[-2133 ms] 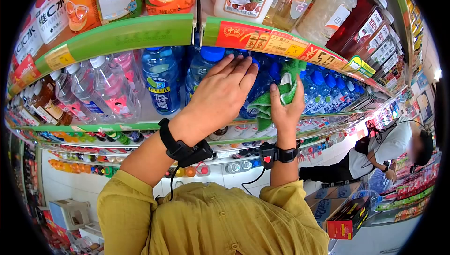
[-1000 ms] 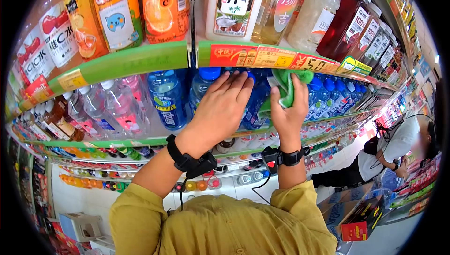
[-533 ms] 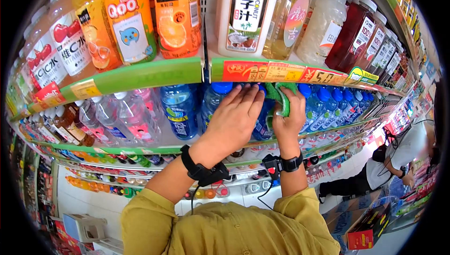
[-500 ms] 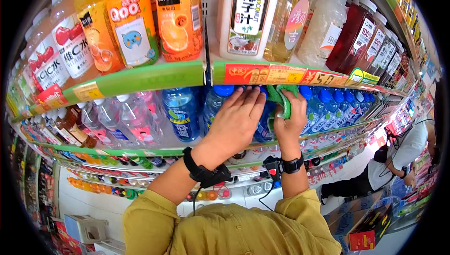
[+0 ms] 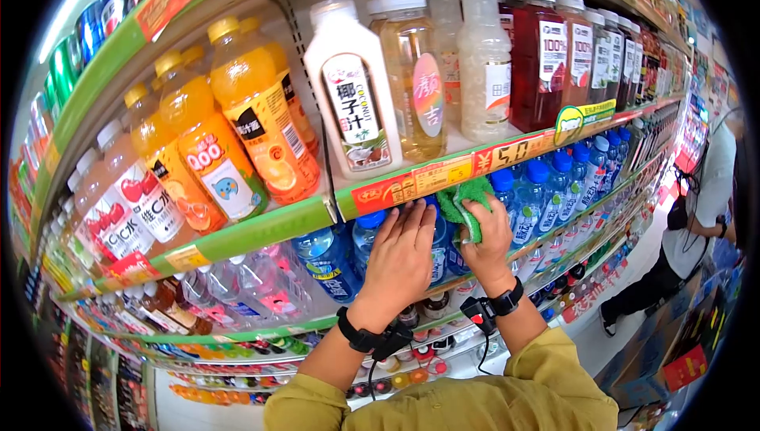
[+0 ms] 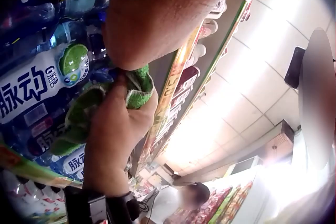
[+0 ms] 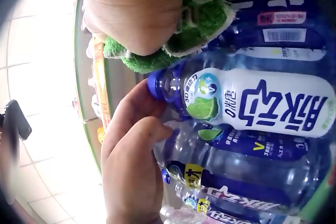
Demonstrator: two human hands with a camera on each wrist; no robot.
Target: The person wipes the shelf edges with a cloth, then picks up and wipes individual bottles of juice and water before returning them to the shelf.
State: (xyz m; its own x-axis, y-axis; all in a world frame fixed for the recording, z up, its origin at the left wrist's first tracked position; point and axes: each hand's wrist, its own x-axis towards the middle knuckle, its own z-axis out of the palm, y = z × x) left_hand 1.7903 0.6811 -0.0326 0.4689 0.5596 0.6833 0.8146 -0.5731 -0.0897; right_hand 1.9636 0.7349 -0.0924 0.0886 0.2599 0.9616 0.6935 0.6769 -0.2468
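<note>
My left hand [image 5: 400,261] lies against blue-capped drink bottles, its straight fingers reaching up under the shelf edge. In the right wrist view, its index fingertip meets the blue cap of a bottle [image 7: 283,103], while the thumb rests by the shoulder of the neighbouring bottle [image 7: 231,163]. Just to the right, my right hand [image 5: 484,237] grips a green cloth [image 5: 461,203] bunched at cap height. White edging shows on the cloth in the left wrist view, where part hangs beside the bottle labels. The palm hides some of the cloth.
Overhanging the hands is a green-edged shelf [image 5: 261,237] with price tags [image 5: 431,182]. Above it stand orange juice bottles [image 5: 265,126] and a coconut drink bottle [image 5: 352,94]. Clear pink-labelled bottles [image 5: 257,284] fill the left. At far right stands another person [image 5: 693,233] near cartons [image 5: 653,352].
The head view has tilted up, showing more of the upper shelf. My right hand has raised the cloth from the bottle fronts towards the caps; my left hand stays against the bottles.
</note>
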